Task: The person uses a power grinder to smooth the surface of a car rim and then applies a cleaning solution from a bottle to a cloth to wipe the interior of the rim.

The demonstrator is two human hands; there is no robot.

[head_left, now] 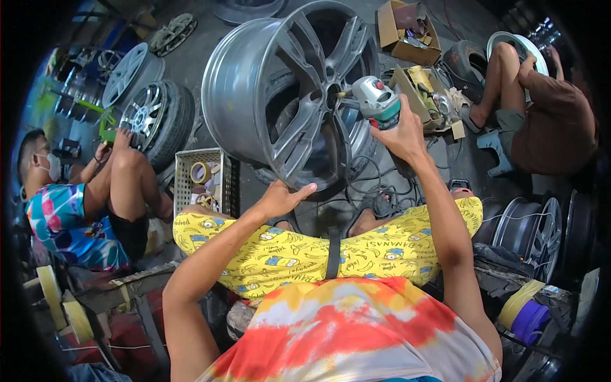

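A large grey alloy wheel rim stands tilted in front of me, its spoked face turned to the right. My left hand supports the bottom edge of the rim, thumb stretched along it and fingers partly hidden. In my right hand is a grey and green angle grinder, gripped round its body. Its short attachment points left at the hub centre of the rim; I cannot tell whether it touches. Behind the rim, a tire shows partly through the spokes.
A plastic crate with tape rolls stands left of the rim. Cardboard boxes sit at the back right. A black cable coils on the floor. Co-workers sit at left and right. More wheels lie at the right.
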